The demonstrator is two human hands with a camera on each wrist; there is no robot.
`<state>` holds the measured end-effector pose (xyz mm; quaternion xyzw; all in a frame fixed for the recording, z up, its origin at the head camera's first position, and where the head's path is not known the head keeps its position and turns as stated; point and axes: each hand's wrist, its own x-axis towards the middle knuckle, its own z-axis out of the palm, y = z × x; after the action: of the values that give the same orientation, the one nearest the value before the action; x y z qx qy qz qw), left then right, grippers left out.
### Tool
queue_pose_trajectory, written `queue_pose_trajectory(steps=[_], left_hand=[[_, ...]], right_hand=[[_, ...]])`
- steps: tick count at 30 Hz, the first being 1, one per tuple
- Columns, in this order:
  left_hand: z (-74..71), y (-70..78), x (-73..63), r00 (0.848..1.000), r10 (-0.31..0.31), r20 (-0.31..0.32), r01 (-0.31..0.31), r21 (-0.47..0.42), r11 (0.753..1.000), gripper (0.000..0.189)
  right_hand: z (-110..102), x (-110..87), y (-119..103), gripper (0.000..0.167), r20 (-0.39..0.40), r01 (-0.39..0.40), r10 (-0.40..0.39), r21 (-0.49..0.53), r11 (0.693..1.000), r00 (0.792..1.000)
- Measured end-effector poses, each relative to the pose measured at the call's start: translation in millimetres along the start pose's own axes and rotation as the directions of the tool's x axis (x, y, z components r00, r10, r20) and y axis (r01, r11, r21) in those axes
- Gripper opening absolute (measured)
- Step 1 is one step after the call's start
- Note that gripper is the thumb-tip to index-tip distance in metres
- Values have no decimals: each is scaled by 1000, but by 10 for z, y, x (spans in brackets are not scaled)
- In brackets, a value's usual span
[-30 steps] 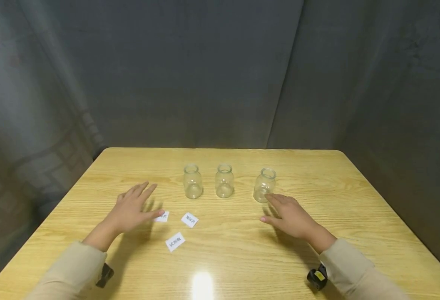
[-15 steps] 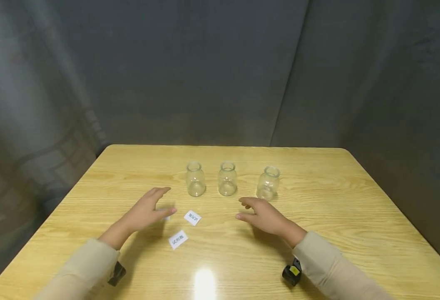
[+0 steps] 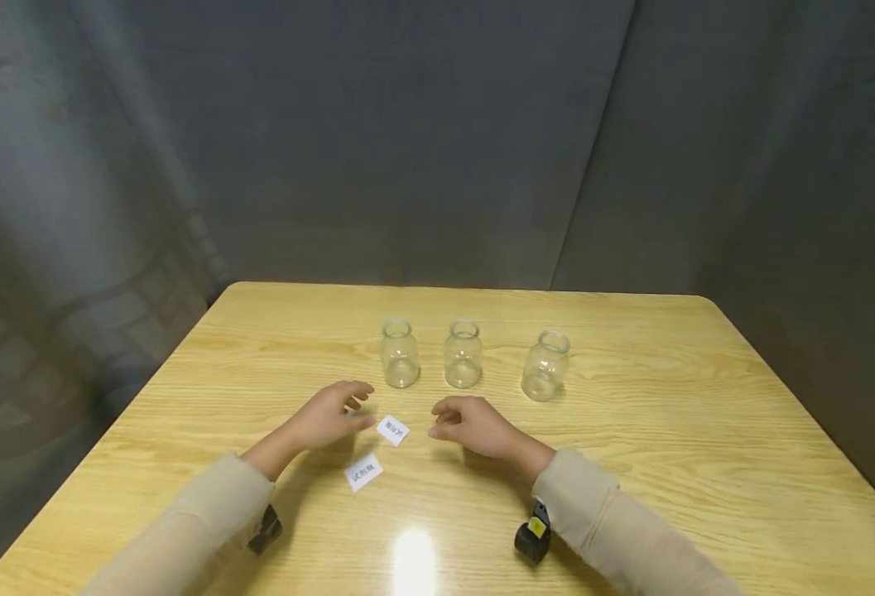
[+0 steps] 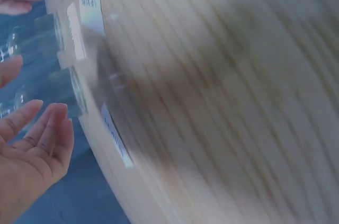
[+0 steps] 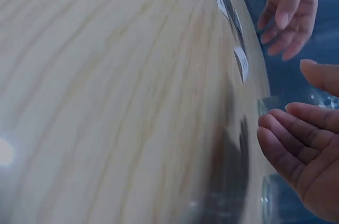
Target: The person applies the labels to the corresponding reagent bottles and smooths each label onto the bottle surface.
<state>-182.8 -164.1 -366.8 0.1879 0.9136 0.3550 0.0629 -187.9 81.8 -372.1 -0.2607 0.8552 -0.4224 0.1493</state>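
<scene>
The table (image 3: 705, 447) has a smooth, glossy wood-grain top, glaring white at six o'clock. From its middle, shiny clear glass jars (image 3: 463, 358) stand between eleven and two; matt white paper cards (image 3: 363, 473) lie toward eight and nine. The beige sleeves (image 3: 202, 513) look like matt cloth; the grey curtain (image 3: 377, 149) at twelve, dull fabric.

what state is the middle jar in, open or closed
Open. The head view shows no lid on the middle jar; its round mouth at the top is uncovered.
</scene>
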Motion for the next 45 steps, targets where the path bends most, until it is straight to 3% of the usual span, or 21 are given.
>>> queue_pose_trajectory(steps=[12,15,21,24,28,33,38,45], left_hand=[[195,-3,138,990,-141,-28,138,-72,988,36],[221,-3,173,985,-172,-11,170,-111,979,35],[229,16,236,986,-166,-1,164,-150,975,28],[242,16,253,980,-200,3,196,-192,961,25],[257,9,243,972,-235,14,233,-183,955,20],[254,6,214,976,-215,45,219,-188,957,13],[214,33,233,979,-188,76,202,-269,942,7],[128,129,255,996,-76,55,90,-350,933,5]], right_hand=[[249,208,-56,30,68,-74,59,250,965,996],[281,244,-75,27,78,-87,69,258,962,995],[302,321,-69,23,56,-113,103,214,970,993],[310,347,-64,22,52,-120,111,217,969,992],[326,359,-80,26,66,-112,100,205,972,993],[340,384,-87,36,87,-106,94,136,985,992],[277,394,-72,31,104,-102,93,84,991,990],[178,344,-63,14,-16,-39,42,186,982,999]])
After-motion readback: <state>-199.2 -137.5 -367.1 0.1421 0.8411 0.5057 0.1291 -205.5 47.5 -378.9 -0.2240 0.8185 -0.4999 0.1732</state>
